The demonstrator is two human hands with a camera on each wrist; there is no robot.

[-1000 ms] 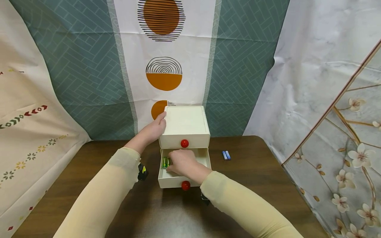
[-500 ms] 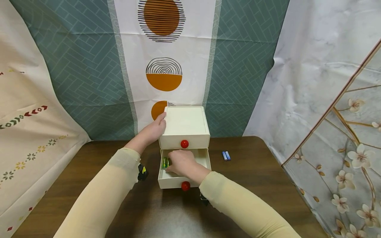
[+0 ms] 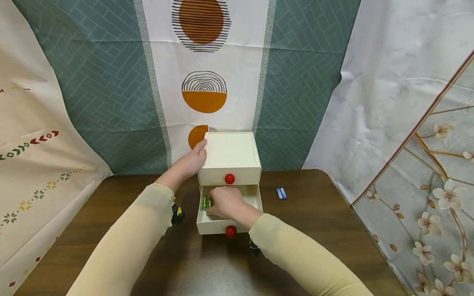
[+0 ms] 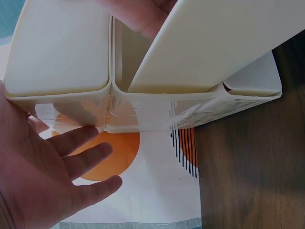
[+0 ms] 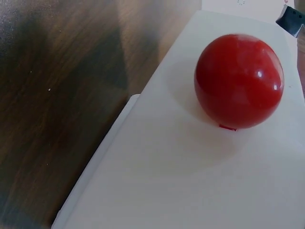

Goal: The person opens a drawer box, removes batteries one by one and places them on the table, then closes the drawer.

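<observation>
A small white drawer cabinet (image 3: 232, 150) stands on the table, its lower drawer (image 3: 214, 227) pulled out. My left hand (image 3: 190, 161) rests against the cabinet's left side, its fingers extended and spread in the left wrist view. Inside the lower drawer, my right hand (image 3: 229, 202) pinches a green battery (image 3: 209, 203) between thumb and fingers, though the fingertips are partly hidden. Another green battery (image 3: 205, 202) lies beside it, along the drawer's left wall. In the right wrist view the drawer's red knob (image 5: 239, 81) fills much of the frame; the hand is out of sight there.
Two blue-and-white batteries (image 3: 281, 193) lie side by side on the wooden table (image 3: 307, 222), right of the cabinet. The upper drawer (image 3: 211, 176) is closed and has a red knob (image 3: 229, 179). A patterned cloth (image 3: 240, 61) hangs behind the cabinet.
Both hands and the cabinet stay almost where they were. The green battery at the right hand's fingertips shifts very slightly away from the one beside it.
</observation>
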